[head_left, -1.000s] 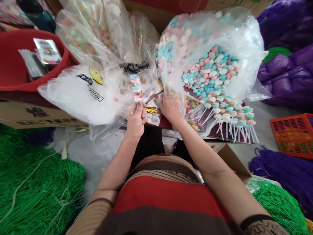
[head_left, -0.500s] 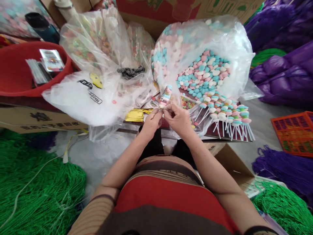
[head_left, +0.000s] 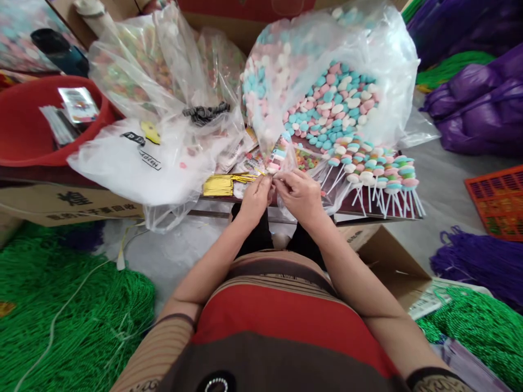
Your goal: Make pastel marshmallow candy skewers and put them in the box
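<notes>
A bagged marshmallow skewer [head_left: 280, 152] in pink, white and blue stands out beyond my fingertips, in a clear wrapper. My left hand [head_left: 258, 196] is closed, pinching the wrapper's gathered lower end. The fingers of my right hand [head_left: 301, 193] are closed at that same spot, and the tips of both hands meet. A thin gold strip end shows by my left fingertips; the rest of it is hidden. Left of my hands lies a stack of gold twist ties [head_left: 218, 185]. On the right, several unwrapped marshmallow skewers [head_left: 373, 169] lie with white sticks over the table edge.
Behind my hands sits a large clear bag of marshmallows [head_left: 339, 103]. White printed bags [head_left: 143, 163] lie left, beside a red basin [head_left: 28, 152]. Bags of ring candy [head_left: 131, 76] stand farther back. An open cardboard box [head_left: 388, 267] and green cords [head_left: 73, 310] are on the floor.
The view has shifted slightly. Both hands stay pinched at the wrapper's lower end, with small finger movements; a gold strip end now shows beside my left fingertips.
</notes>
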A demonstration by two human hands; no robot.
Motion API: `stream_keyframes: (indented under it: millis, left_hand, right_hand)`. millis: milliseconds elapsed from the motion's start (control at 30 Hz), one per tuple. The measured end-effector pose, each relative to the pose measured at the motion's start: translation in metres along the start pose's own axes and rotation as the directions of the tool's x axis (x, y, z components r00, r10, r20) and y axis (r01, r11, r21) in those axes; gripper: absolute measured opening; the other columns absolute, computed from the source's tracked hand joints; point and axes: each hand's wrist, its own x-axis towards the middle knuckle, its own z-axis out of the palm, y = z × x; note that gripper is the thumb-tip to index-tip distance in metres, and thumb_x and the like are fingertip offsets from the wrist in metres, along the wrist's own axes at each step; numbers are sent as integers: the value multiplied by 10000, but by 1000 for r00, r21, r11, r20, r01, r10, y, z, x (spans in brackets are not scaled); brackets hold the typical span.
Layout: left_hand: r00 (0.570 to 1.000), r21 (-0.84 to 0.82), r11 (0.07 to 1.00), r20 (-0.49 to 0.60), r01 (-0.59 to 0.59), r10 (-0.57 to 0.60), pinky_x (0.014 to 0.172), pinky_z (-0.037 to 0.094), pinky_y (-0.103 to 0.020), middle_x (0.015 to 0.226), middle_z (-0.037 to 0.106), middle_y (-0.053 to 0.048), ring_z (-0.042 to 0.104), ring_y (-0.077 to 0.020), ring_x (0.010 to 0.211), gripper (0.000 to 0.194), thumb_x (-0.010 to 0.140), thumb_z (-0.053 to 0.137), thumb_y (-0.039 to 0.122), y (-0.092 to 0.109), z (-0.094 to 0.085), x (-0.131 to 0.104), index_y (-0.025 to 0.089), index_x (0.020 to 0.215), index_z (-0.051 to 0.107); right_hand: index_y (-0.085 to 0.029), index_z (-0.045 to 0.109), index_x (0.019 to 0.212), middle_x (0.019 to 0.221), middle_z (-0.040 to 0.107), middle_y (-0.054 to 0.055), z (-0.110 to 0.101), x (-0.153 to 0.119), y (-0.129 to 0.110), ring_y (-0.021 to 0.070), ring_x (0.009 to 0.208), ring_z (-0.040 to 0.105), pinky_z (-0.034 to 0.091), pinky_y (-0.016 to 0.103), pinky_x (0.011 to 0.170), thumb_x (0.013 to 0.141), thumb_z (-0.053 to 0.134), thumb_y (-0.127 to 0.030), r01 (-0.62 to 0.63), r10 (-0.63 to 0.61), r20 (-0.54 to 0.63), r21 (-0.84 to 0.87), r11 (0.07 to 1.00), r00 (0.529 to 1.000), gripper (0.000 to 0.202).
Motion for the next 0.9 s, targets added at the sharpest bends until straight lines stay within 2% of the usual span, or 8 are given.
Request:
stream_keyframes:
  millis: [167,300,400,500,633,700,800,900]
  left_hand:
    - [995,-239,966,57,95,-84,416,231,-188,581,386,64,321,-59,486,472,816,734,596,8,3,-3,203,695,503]
    - [991,-316,942,102,117,-89,381,168,-165,560,370,78,276,-33,450,526,717,815,613,12,5,-7,190,668,505]
    - [971,-318,927,196,198,-140,375,171,-143,555,392,75,287,-20,437,527,687,833,607,19,0,-10,169,647,542]
    - [877,-279,884,416,375,-241,363,153,-142,536,409,71,274,-9,409,505,662,855,573,31,-9,-15,144,639,590]
    - [631,-191,763,700,617,-335,347,118,-163,459,364,86,214,-6,358,470,635,874,513,40,-14,-24,130,609,602]
    - [543,-166,713,768,681,-340,345,108,-170,432,340,91,202,-10,343,462,640,869,496,39,-13,-29,139,594,579]
    - [496,-176,672,807,719,-319,345,94,-176,411,311,102,196,-18,327,458,674,856,494,34,-9,-33,153,616,556]
    - [544,-247,666,790,704,-282,347,130,-176,412,283,114,194,-21,317,491,712,833,540,28,-3,-33,165,638,525]
  right_hand:
    - [-210,682,745,688,652,8,0,-3,-7,156,682,577,467,287,697,886,616,-299,-280,286,17,270,921,958,180]
    - [-208,633,685,593,566,-35,2,-1,-8,118,580,479,420,262,596,803,691,-473,-529,497,228,567,632,837,296]
    - [-205,601,638,561,541,-50,-4,1,-6,99,553,454,411,249,571,697,794,-577,-597,487,376,660,457,788,423]
    - [-206,632,667,641,626,-33,-17,0,-3,113,612,539,483,263,640,647,859,-588,-582,386,447,716,387,807,445]
    - [-240,742,931,894,732,28,-36,-7,5,202,901,676,568,350,849,653,881,-596,-503,221,454,738,451,863,472]
    - [-243,755,1000,951,740,50,-41,-12,12,231,1006,685,567,387,928,668,860,-635,-488,121,492,742,460,862,524]
    - [-233,764,850,843,731,48,-39,-20,20,234,924,699,578,407,901,712,823,-651,-512,56,543,747,425,838,443]
    - [-231,745,737,790,719,32,-29,-24,19,209,820,680,574,383,840,735,830,-589,-506,174,479,763,402,860,368]
